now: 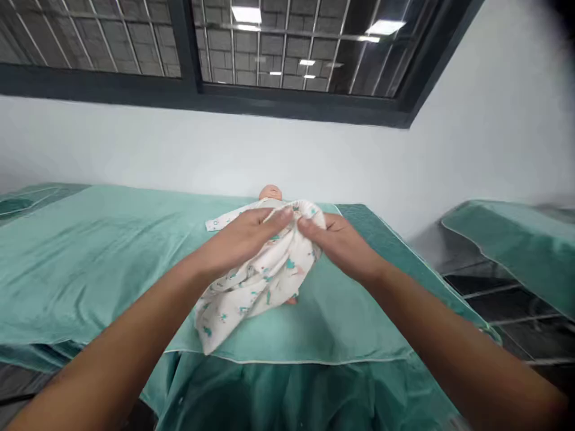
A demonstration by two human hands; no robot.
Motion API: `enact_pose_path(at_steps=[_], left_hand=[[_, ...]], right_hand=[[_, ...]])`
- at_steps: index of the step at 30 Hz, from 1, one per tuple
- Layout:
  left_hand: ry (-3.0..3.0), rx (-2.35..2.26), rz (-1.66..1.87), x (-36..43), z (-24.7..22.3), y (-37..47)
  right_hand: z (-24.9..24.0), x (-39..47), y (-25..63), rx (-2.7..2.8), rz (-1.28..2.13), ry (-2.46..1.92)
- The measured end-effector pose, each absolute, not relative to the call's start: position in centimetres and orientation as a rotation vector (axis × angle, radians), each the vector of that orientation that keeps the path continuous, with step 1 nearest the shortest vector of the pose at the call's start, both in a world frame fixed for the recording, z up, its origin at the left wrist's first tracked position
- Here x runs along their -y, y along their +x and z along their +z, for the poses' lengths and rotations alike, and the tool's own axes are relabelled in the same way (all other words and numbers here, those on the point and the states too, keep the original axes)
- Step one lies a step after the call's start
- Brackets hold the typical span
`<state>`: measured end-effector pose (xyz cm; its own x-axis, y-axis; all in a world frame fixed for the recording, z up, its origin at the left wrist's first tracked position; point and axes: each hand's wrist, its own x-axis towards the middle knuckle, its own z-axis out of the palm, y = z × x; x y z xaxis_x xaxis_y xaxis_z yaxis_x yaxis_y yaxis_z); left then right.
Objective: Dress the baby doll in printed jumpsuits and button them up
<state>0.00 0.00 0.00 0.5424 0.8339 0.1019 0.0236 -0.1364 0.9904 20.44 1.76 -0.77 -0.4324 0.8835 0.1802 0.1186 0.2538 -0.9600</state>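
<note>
Both hands are up and working together here, and neither is bare of cloth: the left hand pinches from 9 o'clock, the right hand from 3, thumbs nearly meeting on the near face of a printed white garment. Fingers go mostly out of sight behind the fabric, so exactly how deep they reach, I can't tell. That 2-sided grip looks like it's there to gather the rim into a rounded roll at 12 o'clock, each thumb pressing so the loose folds don't slip away. Below the pinch, nothing supports the cloth, so it hangs in creases and trails to a point around 8 o'clock.

Look just beyond the garment at 12 o'clock: the head of a doll shows, lying on the green cover near the wall. Most of its body is hidden. At 10 o'clock a white sleeve stretches out flat, probably so it lies clear of the bunching; whether it belongs to the same garment, I can't say. And at 5 o'clock, a small pinkish tip peeks from under the hem, likely the doll's limb. Underneath it all, the covered surface seems to bear the doll's weight, leaving both hands free for fabric.
</note>
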Motion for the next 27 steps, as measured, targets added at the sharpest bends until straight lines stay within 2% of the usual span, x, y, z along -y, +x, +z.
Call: enact_pose_path(at_steps=[2, 5, 9, 13, 17, 20, 23, 27], left_hand=[[1.675, -0.701, 0.562, -0.2, -0.1, -0.7], [1.718, -0.672, 0.452, -0.6, -0.9, -1.3], [1.47, -0.693, 0.845, -1.2, -2.7, -1.1], [1.183, -0.656, 1.119, -1.7, -4.2, -0.4], [1.099, -0.618, 1.046, -1.7, -5.3, 0.3], [1.208, -0.595, 0.812, -1.4, -6.1, 0.5], [1.271, -0.602, 0.646, -1.4, -6.7, 0.2], [1.074, -0.631, 0.904, -2.3, -7.4, -0.4]], right_hand=[[-1.3, -2.7, 20.6, 1.592, 1.301, -0.874], [-2.0, -3.5, 20.7, 1.432, 1.4, -0.872], [-3.2, -3.3, 20.6, 1.422, 1.569, -0.901], [-4.2, -3.0, 20.6, 1.723, 1.752, -0.808], [-4.5, -3.4, 19.5, 1.64, 1.648, -0.889], [-4.5, -4.0, 18.4, 1.39, 1.507, -0.908], [-4.7, -4.5, 18.1, 1.28, 1.535, -0.885], [-5.7, -4.4, 19.0, 1.362, 1.683, -0.88]])
